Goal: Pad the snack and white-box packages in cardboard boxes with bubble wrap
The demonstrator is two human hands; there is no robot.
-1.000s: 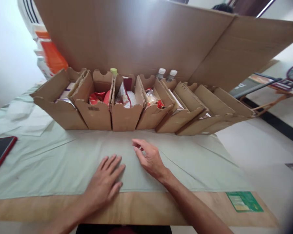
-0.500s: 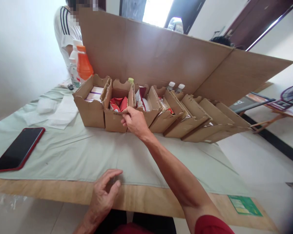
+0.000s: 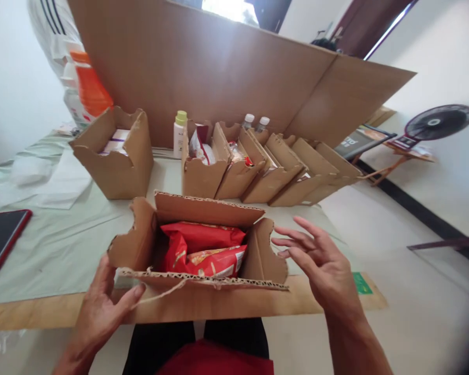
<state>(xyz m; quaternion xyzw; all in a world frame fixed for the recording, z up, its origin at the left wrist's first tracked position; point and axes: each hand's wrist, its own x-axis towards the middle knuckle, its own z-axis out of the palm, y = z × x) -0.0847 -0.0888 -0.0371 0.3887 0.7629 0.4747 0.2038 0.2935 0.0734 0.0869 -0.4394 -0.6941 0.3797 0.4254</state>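
Note:
A cardboard box (image 3: 211, 286) with a ragged top edge stands at the table's front edge, close to me. Inside it lie red snack bags (image 3: 203, 239) with shiny printed wrapping. My left hand (image 3: 99, 307) is at the box's left front corner, fingertips against its left end and thumb spread near the front wall. A thin pale strand (image 3: 164, 296) runs from the front edge towards that thumb. To the right of the box, my right hand (image 3: 316, 260) is open, fingers spread towards the right end wall and nothing in them.
Behind stand a box with small white cartons (image 3: 109, 172) and a row of cardboard boxes (image 3: 207, 179). A green-capped bottle (image 3: 179, 134) shows in the gap between. A tall cardboard panel (image 3: 219, 67) backs them. At left are a phone (image 3: 2, 242) and white sheets (image 3: 64, 179).
The box with red bags has come out of the row to the table's front edge. My right hand has let go and moved right; my left hand has moved to the box's left corner.

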